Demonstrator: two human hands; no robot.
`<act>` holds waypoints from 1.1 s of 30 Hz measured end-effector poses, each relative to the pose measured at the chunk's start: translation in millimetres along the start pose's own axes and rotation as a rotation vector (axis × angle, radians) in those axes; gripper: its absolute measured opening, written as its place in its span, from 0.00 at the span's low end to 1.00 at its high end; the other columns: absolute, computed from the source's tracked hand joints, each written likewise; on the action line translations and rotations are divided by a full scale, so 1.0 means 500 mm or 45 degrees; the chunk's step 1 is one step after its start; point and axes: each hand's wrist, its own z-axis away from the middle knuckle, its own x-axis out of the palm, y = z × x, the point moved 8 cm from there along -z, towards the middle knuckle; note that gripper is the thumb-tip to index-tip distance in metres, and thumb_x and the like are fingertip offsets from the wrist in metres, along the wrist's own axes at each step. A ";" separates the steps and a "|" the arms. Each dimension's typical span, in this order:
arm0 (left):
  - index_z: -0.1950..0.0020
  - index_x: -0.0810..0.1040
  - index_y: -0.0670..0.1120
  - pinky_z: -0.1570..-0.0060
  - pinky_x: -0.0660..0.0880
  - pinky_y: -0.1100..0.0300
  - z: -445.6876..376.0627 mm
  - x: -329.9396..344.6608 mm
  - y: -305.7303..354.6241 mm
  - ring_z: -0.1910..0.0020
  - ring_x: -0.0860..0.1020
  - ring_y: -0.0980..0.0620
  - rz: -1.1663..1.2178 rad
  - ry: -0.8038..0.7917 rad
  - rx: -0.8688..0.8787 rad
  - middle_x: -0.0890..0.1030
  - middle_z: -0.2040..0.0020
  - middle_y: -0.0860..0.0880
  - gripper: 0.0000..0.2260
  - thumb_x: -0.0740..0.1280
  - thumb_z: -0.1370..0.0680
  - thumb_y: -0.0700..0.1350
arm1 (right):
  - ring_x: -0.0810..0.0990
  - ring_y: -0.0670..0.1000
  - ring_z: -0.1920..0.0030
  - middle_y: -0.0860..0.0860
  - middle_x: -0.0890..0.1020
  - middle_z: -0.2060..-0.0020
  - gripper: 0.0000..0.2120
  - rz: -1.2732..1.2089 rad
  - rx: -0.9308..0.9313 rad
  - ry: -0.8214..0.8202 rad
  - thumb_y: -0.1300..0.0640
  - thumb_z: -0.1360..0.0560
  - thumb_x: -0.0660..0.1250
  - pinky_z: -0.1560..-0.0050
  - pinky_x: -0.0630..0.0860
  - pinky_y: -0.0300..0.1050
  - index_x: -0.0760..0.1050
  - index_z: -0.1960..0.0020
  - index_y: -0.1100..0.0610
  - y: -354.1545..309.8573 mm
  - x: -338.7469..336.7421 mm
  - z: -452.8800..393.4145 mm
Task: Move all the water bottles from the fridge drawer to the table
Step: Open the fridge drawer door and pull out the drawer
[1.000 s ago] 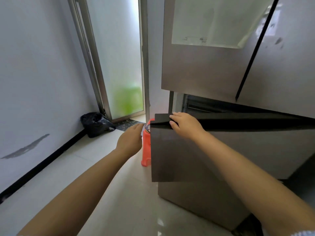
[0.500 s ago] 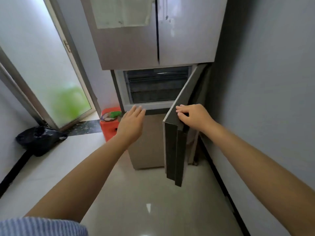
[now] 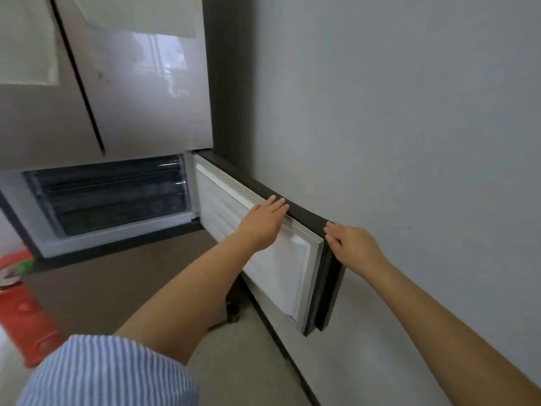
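- One red container [image 3: 20,306] is standing on the floor at the far left, beside the fridge; its contents cannot be told.
- One striped sleeve [image 3: 102,373] is showing at the lower left.
- Two upper fridge doors [image 3: 140,83] are being kept closed above the opened compartment.
- One lower compartment is being shown open; dark drawers [image 3: 117,197] are stacked inside it, about three fronts being counted, all pushed in.
- Water bottles: none is being seen; they are judged to be inside one of the drawers, hidden behind the dark fronts. No counter is in view either.
- One left hand [image 3: 262,222] is being laid flat, fingers straight and together, against the white inner face of the lower door [image 3: 272,259] near its top edge.
- One right hand [image 3: 349,244] is being rested on the door's dark outer corner, fingers bent lightly over the edge.
- One grey wall [image 3: 409,142] is standing just behind the door.
- Step in hand, as judged: the door is being swung fully back. It is best eased to the wall without a knock, so that the drawer can slide out unobstructed.
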 end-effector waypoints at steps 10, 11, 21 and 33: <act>0.22 0.51 0.44 0.25 0.54 0.58 -0.185 0.058 0.105 0.22 0.51 0.50 0.074 -0.029 -0.013 0.52 0.21 0.49 0.25 0.52 0.19 0.35 | 0.71 0.54 0.33 0.54 0.73 0.32 0.16 0.062 0.120 0.107 0.60 0.19 0.51 0.38 0.66 0.44 0.71 0.35 0.61 0.168 -0.019 -0.102; 0.22 0.50 0.44 0.25 0.53 0.58 -0.191 0.063 0.104 0.22 0.50 0.51 0.077 -0.035 -0.005 0.51 0.21 0.49 0.25 0.51 0.19 0.34 | 0.70 0.53 0.32 0.53 0.72 0.31 0.17 0.089 0.117 0.113 0.60 0.18 0.51 0.36 0.64 0.43 0.70 0.34 0.60 0.173 -0.020 -0.106; 0.24 0.55 0.43 0.25 0.54 0.49 -0.175 0.017 0.017 0.22 0.53 0.44 -0.148 0.105 -0.147 0.56 0.22 0.43 0.22 0.54 0.18 0.40 | 0.84 0.62 0.54 0.59 0.86 0.55 0.14 0.171 0.064 0.354 0.65 0.30 0.59 0.60 0.81 0.47 0.84 0.58 0.63 0.107 -0.036 -0.155; 0.39 0.72 0.40 0.40 0.68 0.53 0.107 -0.027 -0.699 0.39 0.72 0.42 -0.308 0.031 -0.666 0.75 0.39 0.43 0.13 0.56 0.22 0.37 | 0.76 0.57 0.38 0.57 0.76 0.35 0.18 -0.142 -0.287 0.245 0.63 0.22 0.55 0.41 0.73 0.48 0.75 0.36 0.62 -0.561 0.201 -0.417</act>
